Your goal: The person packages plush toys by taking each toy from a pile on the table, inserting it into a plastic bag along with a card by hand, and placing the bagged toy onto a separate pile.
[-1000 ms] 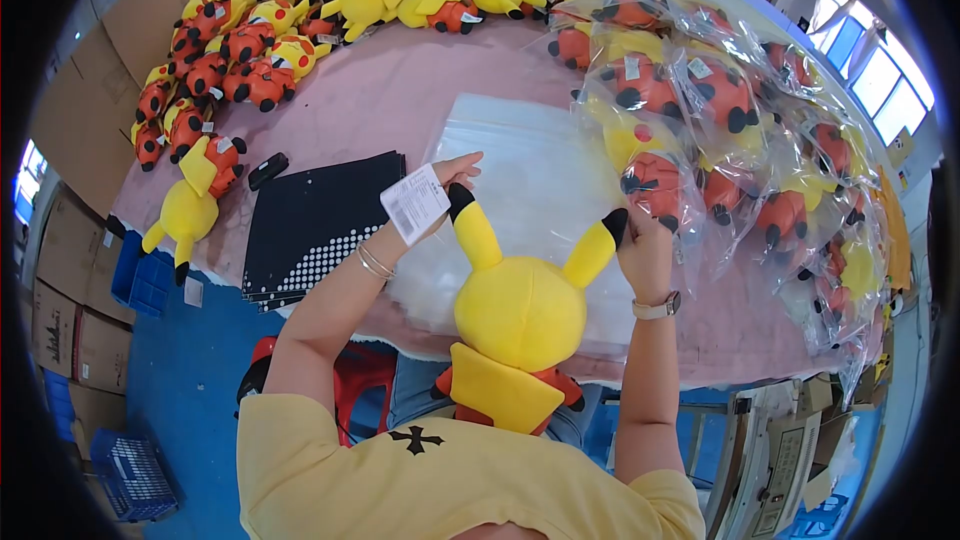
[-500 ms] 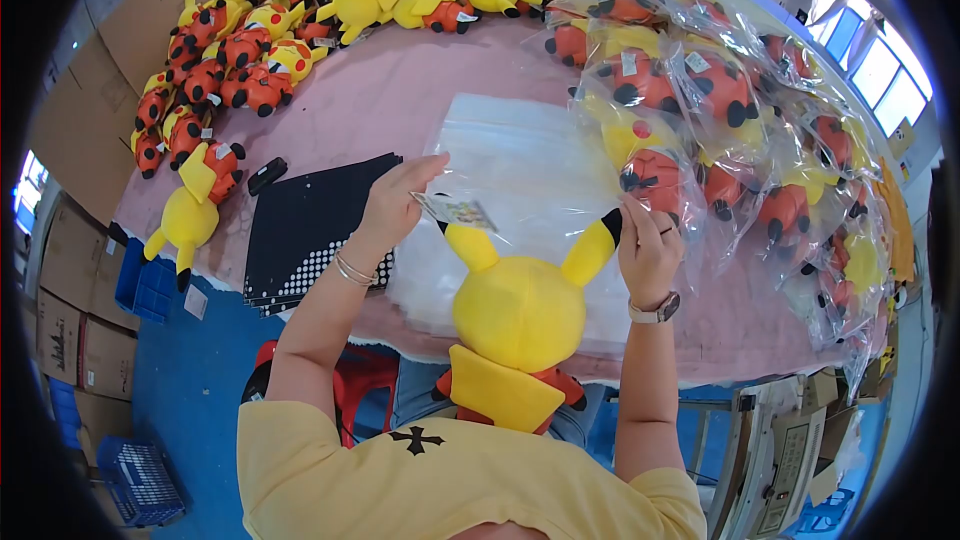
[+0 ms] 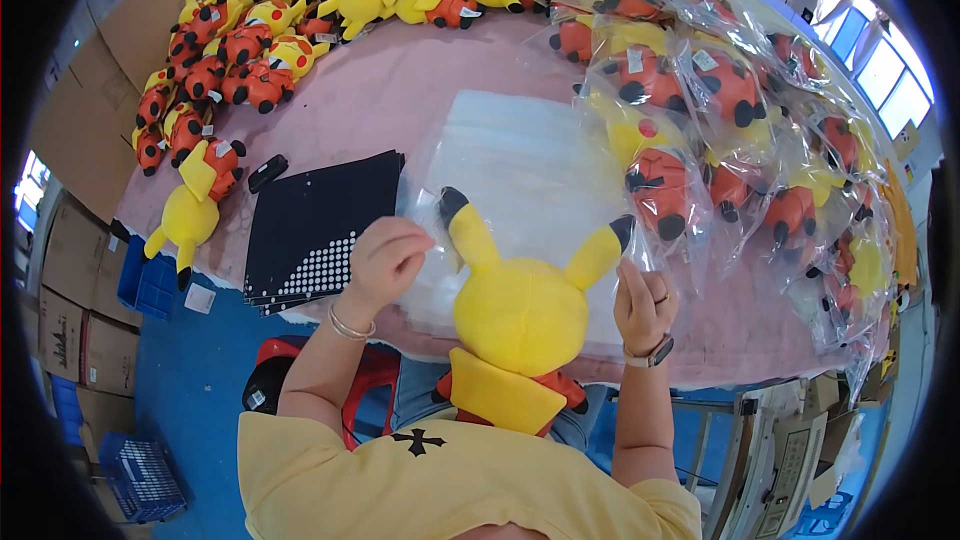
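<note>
A yellow plush toy (image 3: 522, 315) in a red outfit with a yellow hood sits upright on my lap, its back to the camera and its black-tipped ears raised. My left hand (image 3: 390, 258) is left of its left ear, fingers pinched together; what they grip, if anything, is too small to make out. My right hand (image 3: 643, 308) is just below the tip of the right ear, its fingers closed on something I cannot make out. Clear plastic bags (image 3: 530, 145) lie flat on the table beyond the toy.
Black sheets with white dots (image 3: 320, 220) and a small black object (image 3: 267, 173) lie on the pink tabletop (image 3: 400, 75). Loose plush toys (image 3: 262, 83) are heaped at the back left. Bagged toys (image 3: 660, 190) cover the right side. A blue basket (image 3: 142, 477) stands on the floor.
My left hand has moved down and its fingers have drawn together; the card seen by it no longer shows there. My right hand has lowered slightly from the right ear's tip.
</note>
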### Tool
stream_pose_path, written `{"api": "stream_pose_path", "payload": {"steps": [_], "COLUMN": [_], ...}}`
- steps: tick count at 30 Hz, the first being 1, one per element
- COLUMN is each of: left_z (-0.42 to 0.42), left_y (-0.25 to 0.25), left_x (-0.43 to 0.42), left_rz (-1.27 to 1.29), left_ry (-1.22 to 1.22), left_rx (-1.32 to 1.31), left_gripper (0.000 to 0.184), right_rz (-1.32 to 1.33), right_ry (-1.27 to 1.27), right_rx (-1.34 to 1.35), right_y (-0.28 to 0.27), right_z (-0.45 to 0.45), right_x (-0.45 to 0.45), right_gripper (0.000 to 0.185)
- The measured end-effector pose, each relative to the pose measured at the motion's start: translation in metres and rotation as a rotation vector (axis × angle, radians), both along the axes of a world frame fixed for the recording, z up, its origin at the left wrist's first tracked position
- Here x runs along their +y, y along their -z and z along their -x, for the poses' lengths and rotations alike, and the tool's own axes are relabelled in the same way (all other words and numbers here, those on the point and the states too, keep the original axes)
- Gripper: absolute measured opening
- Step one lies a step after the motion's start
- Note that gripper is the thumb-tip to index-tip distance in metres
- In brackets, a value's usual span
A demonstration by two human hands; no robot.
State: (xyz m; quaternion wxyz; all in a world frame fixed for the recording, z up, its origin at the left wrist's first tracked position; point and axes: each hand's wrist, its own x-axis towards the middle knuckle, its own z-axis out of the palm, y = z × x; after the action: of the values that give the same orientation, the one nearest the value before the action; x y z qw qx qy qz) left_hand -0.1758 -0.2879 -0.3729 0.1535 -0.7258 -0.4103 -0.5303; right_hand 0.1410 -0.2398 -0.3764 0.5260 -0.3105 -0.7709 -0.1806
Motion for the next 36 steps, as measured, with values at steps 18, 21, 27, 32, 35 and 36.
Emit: {"api": "stream_pose_path", "payload": {"steps": [18, 21, 27, 32, 35, 36], "left_z": [-0.026, -0.036, -0.056, -0.046, -0.040, -0.038], "left_y": [0.058, 0.065, 0.051, 0.074, 0.091, 0.096], "left_x": [-0.043, -0.027, -0.006, -0.018, -0.037, -0.043], "left_rz": [0.132, 0.139, 0.293, 0.434, 0.510, 0.554], "left_ry": [-0.153, -0.249, -0.068, -0.001, -0.038, -0.061], "left_rx": [-0.006, -0.217, -1.025, -0.914, -0.725, -0.639], "left_gripper": [0.017, 0.021, 0.029, 0.031, 0.032, 0.034], "right_rz": [0.462, 0.364, 0.460, 0.803, 0.891, 0.883], "right_ry": [0.139, 0.191, 0.065, 0.073, 0.113, 0.129], "right_rx": [0.181, 0.216, 0.495, 0.644, 0.656, 0.648], "right_y": [0.072, 0.066, 0.086, 0.085, 0.073, 0.066], "right_z": [-0.007, 0.001, 0.015, 0.012, 0.010, 0.011], "right_x": [-0.055, -0.047, -0.024, -0.026, -0.025, -0.022], "right_gripper": [0.028, 0.029, 0.031, 0.039, 0.042, 0.043]}}
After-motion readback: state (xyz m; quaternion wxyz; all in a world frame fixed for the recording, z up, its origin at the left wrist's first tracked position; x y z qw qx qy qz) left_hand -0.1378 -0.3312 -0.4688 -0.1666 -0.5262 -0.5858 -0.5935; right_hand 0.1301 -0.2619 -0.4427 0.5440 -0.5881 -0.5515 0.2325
